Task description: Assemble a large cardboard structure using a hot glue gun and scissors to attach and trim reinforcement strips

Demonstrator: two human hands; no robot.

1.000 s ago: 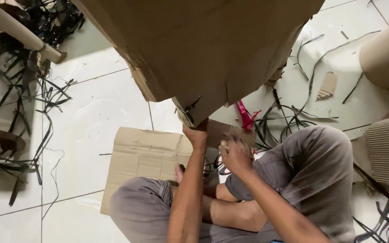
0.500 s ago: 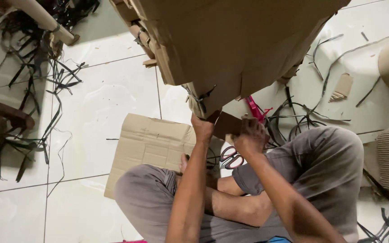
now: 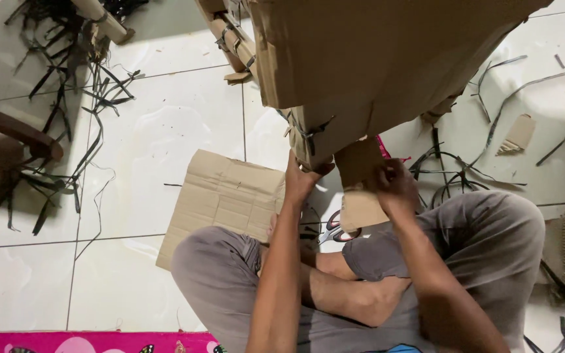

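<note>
Big cardboard piece: a large brown corrugated cardboard structure [image 3: 374, 59] fills the top middle of the view, raised above the floor; its long axis runs from upper right down to lower left, and its lowest corner points down toward the person's lap.
Binding: dark plastic strapping [image 3: 307, 131] wraps the lower corner, just above the left hand.
Left hand: the left hand [image 3: 301, 180] is raised with fingers curled, gripping the lower corner edge of the structure from beneath.
Right hand: the right hand [image 3: 393, 186] is closed on a small brown cardboard flap [image 3: 359, 189] that hangs from the same lower edge, thumb and fingers pinching it.
Scissors: red-handled scissors [image 3: 336, 229] lie on the floor between the knees, just below the flap, touched by neither hand.
Flat sheet: a creased flat brown cardboard sheet [image 3: 227, 196] lies on the white tiled floor [image 3: 152, 137], its near edge under the left knee.
Legs: the person sits cross-legged in grey trousers [image 3: 485, 235], knees on either side of the work.
Open room: bare tile lies left of the flat sheet; farther left and to the right of the flap, loose black strap offcuts [image 3: 67, 111] clutter the floor.
Near edge: a pink patterned mat [image 3: 86, 341] runs along the bottom left border.
</note>
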